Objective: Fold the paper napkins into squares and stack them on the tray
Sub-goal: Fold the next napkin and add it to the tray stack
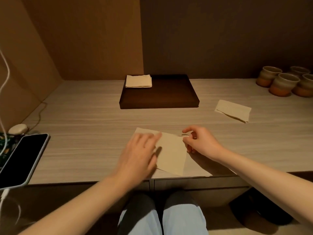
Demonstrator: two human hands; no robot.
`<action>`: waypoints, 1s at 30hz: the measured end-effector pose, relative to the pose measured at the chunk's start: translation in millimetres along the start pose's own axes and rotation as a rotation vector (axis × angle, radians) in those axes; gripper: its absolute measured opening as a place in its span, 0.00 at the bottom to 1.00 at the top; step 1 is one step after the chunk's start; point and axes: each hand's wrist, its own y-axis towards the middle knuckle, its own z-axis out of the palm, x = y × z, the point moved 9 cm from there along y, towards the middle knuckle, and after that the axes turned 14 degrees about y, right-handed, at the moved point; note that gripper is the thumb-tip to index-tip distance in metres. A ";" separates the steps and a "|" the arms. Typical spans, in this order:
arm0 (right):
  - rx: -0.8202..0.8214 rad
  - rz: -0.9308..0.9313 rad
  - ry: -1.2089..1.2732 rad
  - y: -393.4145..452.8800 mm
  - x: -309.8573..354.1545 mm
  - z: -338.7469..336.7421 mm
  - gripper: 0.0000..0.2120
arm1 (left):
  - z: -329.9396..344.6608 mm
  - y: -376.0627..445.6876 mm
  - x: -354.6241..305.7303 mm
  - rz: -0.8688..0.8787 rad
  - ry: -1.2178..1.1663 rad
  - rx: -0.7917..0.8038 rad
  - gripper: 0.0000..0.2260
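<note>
Two hands work one napkin (171, 155) at the near edge of the table (84, 133): left hand (140, 153) lies flat with straight fingers pressing its left part, motion-blurred; right hand (198, 141) pinches the right corner between thumb and fingertips. Paper looks thin, light, floppy, so likely tears or creases wrong if tugged; best held at corners and edges, with a flat palm to pin it while folding. Folded stack (138, 81) sits in the back-left corner of the dark tray (169, 99), well beyond the hands. Another napkin (233, 110), half folded, lies loose on the table right of the tray. Cups (281, 82) cluster far right at the back, well apart. Phone (22, 158) with white cable (5, 78) sits at left, near the edge. Path from hands to tray looks open; nothing stands between.
</note>
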 end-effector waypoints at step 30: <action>0.525 -0.576 -0.662 -102.2 2.3 47.9 0.34 | 20.9 -55.8 0.6 0.338 -0.047 0.143 0.29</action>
